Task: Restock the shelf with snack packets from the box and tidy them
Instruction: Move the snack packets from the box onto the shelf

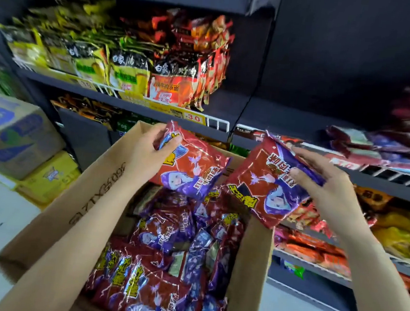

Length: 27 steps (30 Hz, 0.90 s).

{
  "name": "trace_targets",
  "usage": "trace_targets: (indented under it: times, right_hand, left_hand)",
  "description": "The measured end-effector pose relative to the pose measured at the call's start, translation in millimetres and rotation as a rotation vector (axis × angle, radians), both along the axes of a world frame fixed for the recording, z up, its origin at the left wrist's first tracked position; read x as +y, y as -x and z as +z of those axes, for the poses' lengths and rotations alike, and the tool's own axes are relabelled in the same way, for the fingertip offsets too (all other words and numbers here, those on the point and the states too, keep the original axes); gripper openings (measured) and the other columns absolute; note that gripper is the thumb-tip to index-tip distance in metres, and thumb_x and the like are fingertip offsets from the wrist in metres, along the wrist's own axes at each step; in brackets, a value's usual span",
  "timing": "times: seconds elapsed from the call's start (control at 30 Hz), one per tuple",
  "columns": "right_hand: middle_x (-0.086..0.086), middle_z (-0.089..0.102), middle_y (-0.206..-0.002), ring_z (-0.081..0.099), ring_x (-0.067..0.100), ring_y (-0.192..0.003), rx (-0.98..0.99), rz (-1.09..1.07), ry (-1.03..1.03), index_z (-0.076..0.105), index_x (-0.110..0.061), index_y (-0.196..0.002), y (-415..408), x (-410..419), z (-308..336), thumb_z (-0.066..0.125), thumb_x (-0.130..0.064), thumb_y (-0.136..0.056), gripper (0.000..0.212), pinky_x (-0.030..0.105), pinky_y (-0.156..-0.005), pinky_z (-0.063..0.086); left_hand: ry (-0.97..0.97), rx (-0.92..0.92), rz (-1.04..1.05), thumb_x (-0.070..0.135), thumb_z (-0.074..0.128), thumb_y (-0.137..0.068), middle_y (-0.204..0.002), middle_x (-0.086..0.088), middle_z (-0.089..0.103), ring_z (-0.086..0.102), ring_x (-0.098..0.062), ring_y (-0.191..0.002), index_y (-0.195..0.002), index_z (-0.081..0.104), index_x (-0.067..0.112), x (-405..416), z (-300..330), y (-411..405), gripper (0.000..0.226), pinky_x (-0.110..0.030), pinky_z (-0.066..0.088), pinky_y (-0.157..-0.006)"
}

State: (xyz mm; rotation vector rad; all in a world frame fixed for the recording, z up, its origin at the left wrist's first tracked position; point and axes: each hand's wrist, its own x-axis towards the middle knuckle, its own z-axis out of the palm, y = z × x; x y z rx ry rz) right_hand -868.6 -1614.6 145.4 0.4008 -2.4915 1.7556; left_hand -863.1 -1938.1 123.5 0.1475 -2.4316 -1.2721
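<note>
An open brown cardboard box (93, 194) is placed in front of the dark metal shelf unit (229, 107), and loose red-and-purple foil snack packets (160, 277) are heaped inside it. Above the box two further packets are held side by side: one (192, 166) by the left hand (146, 149), the other (261, 186) by the right hand (323, 178). On the shelf behind, yellow and orange noodle packets (132, 69) are stood in rows. To the left, stacked cardboard cartons (16, 135) are set on the floor.
</note>
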Motion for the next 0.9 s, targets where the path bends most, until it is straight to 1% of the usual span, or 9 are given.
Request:
trace_targets:
  times: [0.13,0.23,0.37,0.47,0.53,0.63,0.73,0.8,0.9]
  right_hand:
    - [-0.008,0.067,-0.113,0.064,0.006,-0.1,0.011,-0.081,0.113,0.059,-0.034,-0.118,11,50,13,0.06,-0.018,-0.092,0.031,0.024,-0.084,0.052]
    - [-0.005,0.067,-0.114,0.064,0.007,-0.101,0.037,-0.175,0.22,0.059,-0.027,-0.12,15,89,24,0.059,-0.017,-0.092,0.03,0.026,-0.088,0.051]
    - [-0.007,0.068,-0.1,0.067,0.002,-0.079,0.027,-0.258,0.355,0.058,-0.024,-0.122,20,138,36,0.055,-0.013,-0.094,0.03,0.017,-0.061,0.053]
    - [-0.002,0.068,-0.103,0.068,0.007,-0.082,0.068,-0.305,0.4,0.057,-0.031,-0.118,31,166,47,0.056,-0.016,-0.094,0.028,0.022,-0.064,0.056]
    - [-0.003,0.067,-0.107,0.066,0.006,-0.089,0.159,-0.35,0.362,0.055,-0.033,-0.118,44,179,63,0.056,-0.017,-0.095,0.028,0.02,-0.071,0.055]
    - [-0.003,0.062,-0.118,0.063,0.006,-0.101,0.282,-0.365,0.244,0.053,-0.029,-0.123,67,191,89,0.056,-0.019,-0.095,0.03,0.017,-0.072,0.055]
    - [-0.004,0.06,-0.122,0.06,0.009,-0.109,0.326,-0.372,0.21,0.052,-0.028,-0.126,82,203,96,0.056,-0.021,-0.095,0.033,0.022,-0.077,0.057]
    - [-0.004,0.06,-0.121,0.06,0.008,-0.107,0.335,-0.388,0.236,0.052,-0.028,-0.126,83,211,92,0.055,-0.021,-0.095,0.032,0.019,-0.073,0.056]
    - [-0.003,0.06,-0.12,0.061,0.003,-0.103,0.337,-0.426,0.266,0.052,-0.027,-0.126,79,225,83,0.055,-0.02,-0.095,0.032,0.012,-0.068,0.053]
  left_hand:
    - [0.03,0.067,0.014,0.036,0.057,-0.091,-0.09,0.022,0.058,0.055,0.017,-0.086,-0.104,0.053,0.027,51,31,16,0.017,-0.002,0.038,-0.072]
    - [-0.004,0.154,0.027,0.034,0.059,-0.09,-0.094,0.026,0.054,0.056,0.006,-0.092,-0.107,0.052,0.025,87,45,27,0.02,0.002,0.034,-0.07]
    - [-0.042,0.217,0.046,0.033,0.058,-0.091,-0.112,0.018,0.044,0.041,0.001,-0.107,-0.135,0.045,0.011,127,57,43,0.051,-0.002,0.03,-0.081]
    - [0.016,0.303,0.015,0.03,0.058,-0.091,-0.101,0.024,0.05,0.046,0.014,-0.09,-0.126,0.052,0.012,155,66,51,0.039,0.003,0.03,-0.074]
    - [0.037,0.318,0.003,0.028,0.059,-0.092,-0.095,0.022,0.052,0.05,0.013,-0.085,-0.116,0.053,0.016,172,74,57,0.028,0.006,0.032,-0.068]
    - [0.076,0.369,0.011,0.039,0.058,-0.091,-0.105,0.008,0.06,0.057,-0.006,-0.098,-0.115,0.056,0.013,187,89,72,0.035,-0.007,0.041,-0.078]
    - [0.106,0.447,0.039,0.033,0.059,-0.091,-0.094,0.017,0.057,0.054,0.011,-0.084,-0.117,0.057,0.007,202,111,92,0.037,-0.013,0.042,-0.075]
    - [0.218,0.526,0.038,0.031,0.062,-0.09,-0.087,0.012,0.059,0.055,0.0,-0.074,-0.111,0.06,0.006,215,123,108,0.032,-0.021,0.044,-0.068]
    - [0.458,0.591,0.039,0.034,0.064,-0.088,-0.085,-0.002,0.069,0.064,-0.023,-0.075,-0.108,0.063,0.01,237,129,142,0.03,-0.03,0.044,-0.064]
